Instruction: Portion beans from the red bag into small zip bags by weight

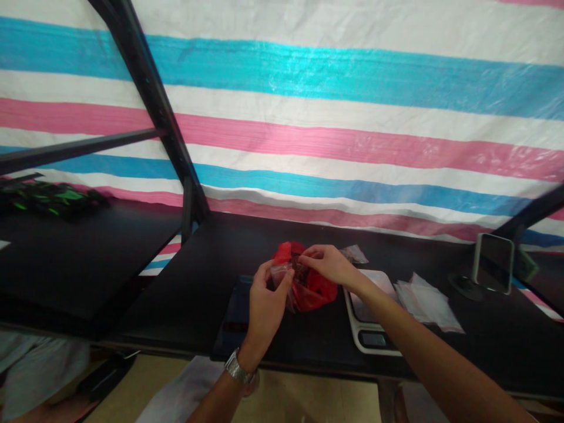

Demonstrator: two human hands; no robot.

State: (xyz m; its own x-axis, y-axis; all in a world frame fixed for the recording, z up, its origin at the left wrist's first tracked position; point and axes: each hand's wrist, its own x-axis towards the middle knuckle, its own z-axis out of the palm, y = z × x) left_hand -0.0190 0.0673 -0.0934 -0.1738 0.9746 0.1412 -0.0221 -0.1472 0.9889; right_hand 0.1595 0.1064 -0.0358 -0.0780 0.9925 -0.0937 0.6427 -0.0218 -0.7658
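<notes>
A red plastic bag [315,296] lies open on the black table, with small dark brownish bits [301,271] inside it. My left hand [268,296], a metal watch on its wrist, grips a small clear plastic bag [281,271] between thumb and fingers at the red bag's left side. Over the red bag's mouth, the fingers of my right hand [328,262] are pinched together near the dark bits. Whatever sits between those fingertips is too small to make out. Under my right forearm stands a white digital scale [359,329], partly covered by the arm.
A stack of clear plastic bags [427,302] lies right of the scale, and another small bag [355,254] behind it. A phone on a stand [493,263] is at the far right. A dark flat tablet-like object [233,317] lies left of my left hand. A person's leg [44,370] shows lower left.
</notes>
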